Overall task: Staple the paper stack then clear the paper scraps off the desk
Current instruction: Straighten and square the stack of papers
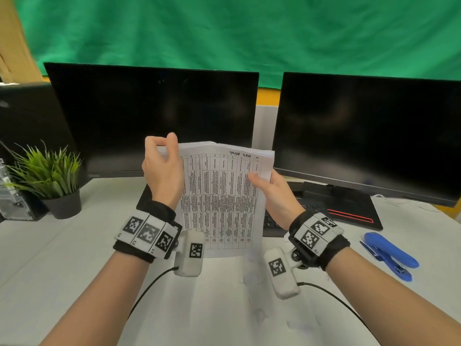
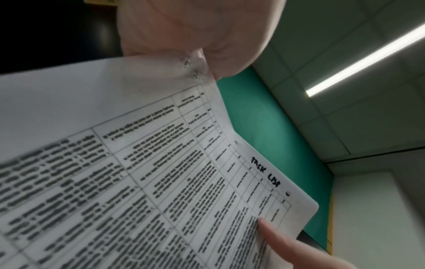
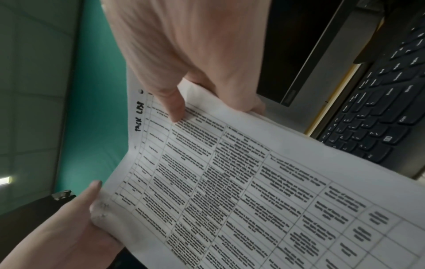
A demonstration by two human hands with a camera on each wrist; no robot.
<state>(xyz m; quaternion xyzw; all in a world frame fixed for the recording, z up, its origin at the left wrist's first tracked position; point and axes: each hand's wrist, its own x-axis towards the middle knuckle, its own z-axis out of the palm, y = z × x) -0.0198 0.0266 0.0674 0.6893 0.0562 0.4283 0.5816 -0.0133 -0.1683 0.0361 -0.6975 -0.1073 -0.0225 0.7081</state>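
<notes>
Left hand (image 1: 163, 168): thumb and curled fingers pinch the top left corner of the white printed paper stack (image 1: 222, 196), which bears a ruled table and a handwritten heading. Right hand (image 1: 272, 196): thumb (image 3: 176, 107) lies flat on the front sheet, fingers curl behind the right edge, gripping it. The stack stands nearly upright above the white desk (image 1: 74, 258), before two dark monitors (image 1: 154, 116). Blue plastic stapler (image 1: 389, 255) lies on the desk to the right, apart from both hands. Small white paper scraps (image 1: 252, 278) lie on the desk near the person. Potted green plant (image 1: 50, 178) stands at left.
</notes>
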